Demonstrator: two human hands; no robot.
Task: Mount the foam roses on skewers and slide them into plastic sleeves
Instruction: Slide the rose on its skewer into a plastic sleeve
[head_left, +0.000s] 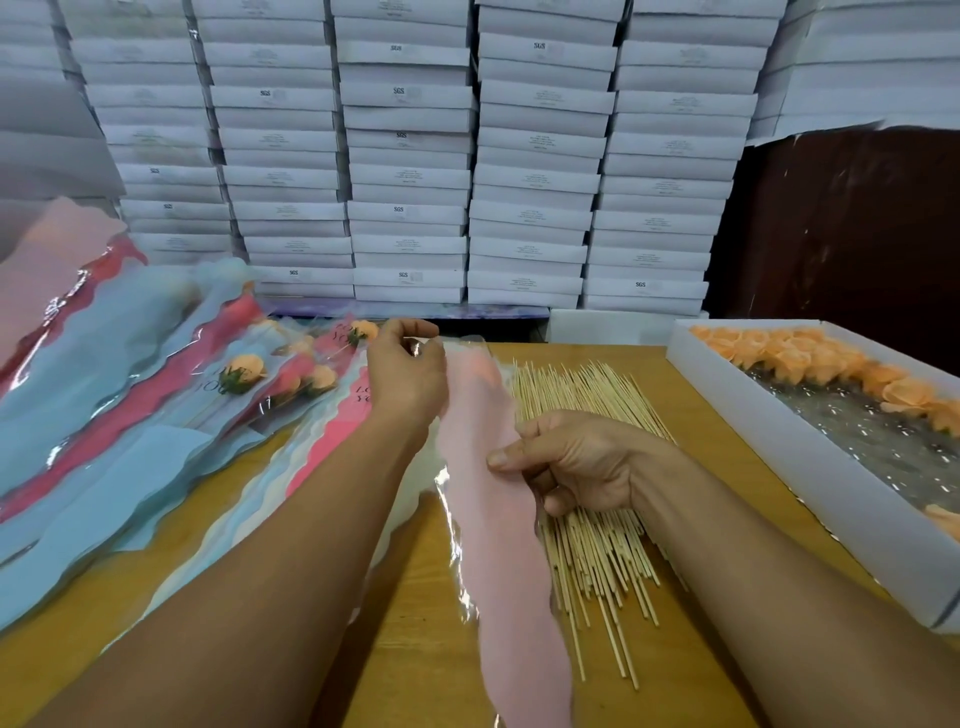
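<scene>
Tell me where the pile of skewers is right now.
In the head view the skewers lie loose on the wooden table, centre-right, under the right hand, between the pink sleeve and the white box of roses.

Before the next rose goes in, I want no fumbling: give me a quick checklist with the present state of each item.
1. Pink sleeve held by both hands: ok, left hand pinches its top, right hand grips its middle.
2. Sleeve mouth opened: cannot tell.
3. Rose on a skewer ready in hand: not ok, neither hand holds one.
4. Skewers within reach: ok, pile lies under the right hand.
5. Foam roses in supply: ok, box at right holds some.
6. Finished sleeves set aside: ok, at left.
</scene>
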